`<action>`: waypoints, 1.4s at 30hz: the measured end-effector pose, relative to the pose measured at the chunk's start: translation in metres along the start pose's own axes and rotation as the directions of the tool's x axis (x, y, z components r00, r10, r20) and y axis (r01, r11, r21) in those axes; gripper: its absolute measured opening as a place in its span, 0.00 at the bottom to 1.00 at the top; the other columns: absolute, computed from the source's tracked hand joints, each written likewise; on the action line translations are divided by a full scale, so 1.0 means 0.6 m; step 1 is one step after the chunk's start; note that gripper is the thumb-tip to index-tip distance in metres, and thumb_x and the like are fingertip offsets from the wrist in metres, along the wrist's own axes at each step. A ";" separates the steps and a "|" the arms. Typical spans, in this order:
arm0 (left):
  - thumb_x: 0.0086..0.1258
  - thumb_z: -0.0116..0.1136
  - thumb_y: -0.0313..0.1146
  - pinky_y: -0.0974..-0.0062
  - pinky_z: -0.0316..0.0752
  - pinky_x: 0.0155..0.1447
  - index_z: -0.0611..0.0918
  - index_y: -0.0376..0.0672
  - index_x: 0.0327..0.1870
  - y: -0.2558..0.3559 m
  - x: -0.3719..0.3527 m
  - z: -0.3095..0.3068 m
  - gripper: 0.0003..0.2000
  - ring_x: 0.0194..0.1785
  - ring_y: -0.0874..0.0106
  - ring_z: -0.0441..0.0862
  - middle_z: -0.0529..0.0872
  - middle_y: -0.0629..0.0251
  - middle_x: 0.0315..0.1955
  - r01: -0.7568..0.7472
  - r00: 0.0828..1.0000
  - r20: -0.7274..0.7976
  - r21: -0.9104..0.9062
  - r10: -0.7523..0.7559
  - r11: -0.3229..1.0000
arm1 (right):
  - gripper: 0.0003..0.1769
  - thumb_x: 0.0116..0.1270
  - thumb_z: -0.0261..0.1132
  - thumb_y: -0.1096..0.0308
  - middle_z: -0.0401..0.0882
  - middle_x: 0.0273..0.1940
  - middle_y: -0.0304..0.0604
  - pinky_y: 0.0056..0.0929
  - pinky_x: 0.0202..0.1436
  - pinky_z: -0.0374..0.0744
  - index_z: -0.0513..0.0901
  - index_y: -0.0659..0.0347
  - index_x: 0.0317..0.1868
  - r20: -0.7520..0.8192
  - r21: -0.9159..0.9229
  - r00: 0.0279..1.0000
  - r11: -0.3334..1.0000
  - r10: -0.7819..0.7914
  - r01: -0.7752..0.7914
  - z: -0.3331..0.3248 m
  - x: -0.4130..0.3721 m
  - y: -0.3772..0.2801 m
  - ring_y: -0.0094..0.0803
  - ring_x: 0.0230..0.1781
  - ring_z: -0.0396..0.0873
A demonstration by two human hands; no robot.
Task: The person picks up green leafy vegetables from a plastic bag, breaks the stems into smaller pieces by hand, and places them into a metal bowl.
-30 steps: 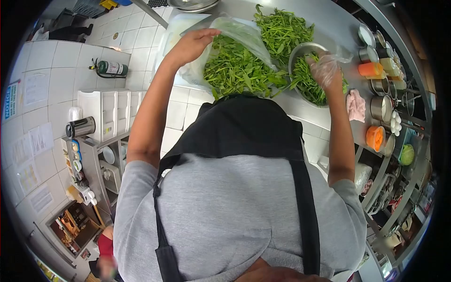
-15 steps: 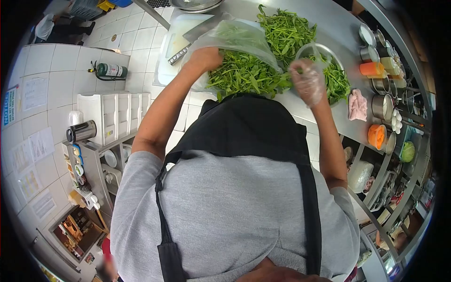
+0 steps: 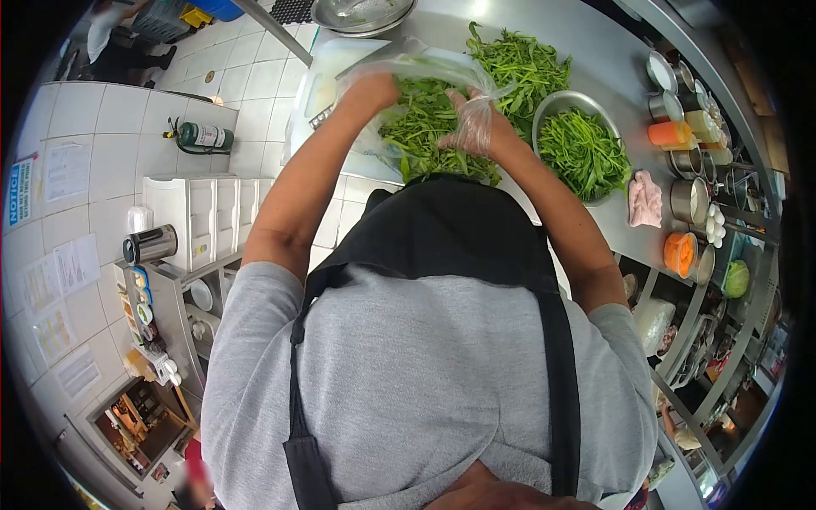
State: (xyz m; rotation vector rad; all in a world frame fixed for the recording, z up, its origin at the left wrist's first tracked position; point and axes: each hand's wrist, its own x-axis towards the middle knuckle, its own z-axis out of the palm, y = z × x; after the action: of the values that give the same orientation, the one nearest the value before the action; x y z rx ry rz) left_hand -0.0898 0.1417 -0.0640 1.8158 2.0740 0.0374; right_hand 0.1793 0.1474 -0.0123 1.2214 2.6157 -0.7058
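My bare left hand (image 3: 374, 92) is closed at the left side of a clear plastic bag (image 3: 425, 66), holding its edge. Leafy greens (image 3: 416, 127) with long stems fill the bag's mouth and lie at the counter's near edge. In a clear plastic glove, my right hand (image 3: 480, 125) rests against these greens, thumb and fingers spread apart. To its right, a metal bowl (image 3: 541, 127) holds cut green stems and leaves. Behind the bag lies another pile of greens (image 3: 523, 72). A knife handle (image 3: 320, 117) shows partly beside my left hand, on a white cutting board (image 3: 327, 64).
A metal strainer (image 3: 361, 13) sits at the far left of the steel counter (image 3: 595, 38). Along the right are a pink cloth (image 3: 645, 200), an orange container (image 3: 680, 252), metal pots and white eggs (image 3: 716, 225). Another person (image 3: 106, 38) stands far off at upper left.
My right hand has moved left from the bowl's rim to the greens in the bag, its fingers spreading. The bag's upper edge has shifted, covering more of the knife.
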 end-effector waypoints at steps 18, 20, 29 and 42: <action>0.66 0.65 0.28 0.52 0.80 0.68 0.82 0.34 0.65 0.062 -0.045 0.014 0.25 0.64 0.42 0.85 0.88 0.36 0.57 -0.101 0.994 0.023 -0.156 0.106 0.983 | 0.59 0.63 0.82 0.52 0.50 0.86 0.70 0.44 0.87 0.64 0.59 0.65 0.86 -0.223 0.185 0.975 0.982 0.011 0.031 -0.047 0.024 0.027 0.62 0.85 0.60; 0.67 0.65 0.28 0.55 0.80 0.69 0.81 0.35 0.67 0.050 -0.056 0.006 0.25 0.64 0.46 0.86 0.89 0.39 0.58 -0.128 0.992 -0.037 -0.213 0.123 0.969 | 0.58 0.63 0.82 0.52 0.54 0.85 0.69 0.44 0.86 0.65 0.60 0.65 0.86 -0.205 0.177 0.979 0.983 -0.004 0.041 -0.048 0.014 0.039 0.61 0.84 0.63; 0.71 0.75 0.32 0.69 0.76 0.71 0.81 0.37 0.71 0.112 -0.129 -0.119 0.28 0.59 0.68 0.86 0.91 0.58 0.57 -0.222 0.932 0.100 -0.602 0.349 0.767 | 0.41 0.68 0.80 0.58 0.84 0.66 0.55 0.35 0.64 0.85 0.75 0.62 0.77 -0.542 0.315 0.793 0.808 -0.278 0.498 -0.052 -0.030 0.015 0.38 0.57 0.87; 0.85 0.48 0.65 0.62 0.75 0.73 0.82 0.38 0.71 -0.010 -0.119 -0.124 0.36 0.68 0.63 0.82 0.87 0.56 0.63 0.179 0.981 0.192 -0.791 -0.041 0.585 | 0.23 0.77 0.74 0.67 0.89 0.56 0.47 0.32 0.48 0.89 0.78 0.66 0.67 -0.285 0.954 0.957 -0.084 0.048 0.288 -0.091 -0.084 0.081 0.38 0.49 0.92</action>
State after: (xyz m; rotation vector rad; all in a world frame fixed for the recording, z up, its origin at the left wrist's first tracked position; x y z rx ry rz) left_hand -0.1114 0.0893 0.0220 1.0608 1.6179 0.6809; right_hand 0.2514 0.1670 0.0360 1.1840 1.9158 -3.1701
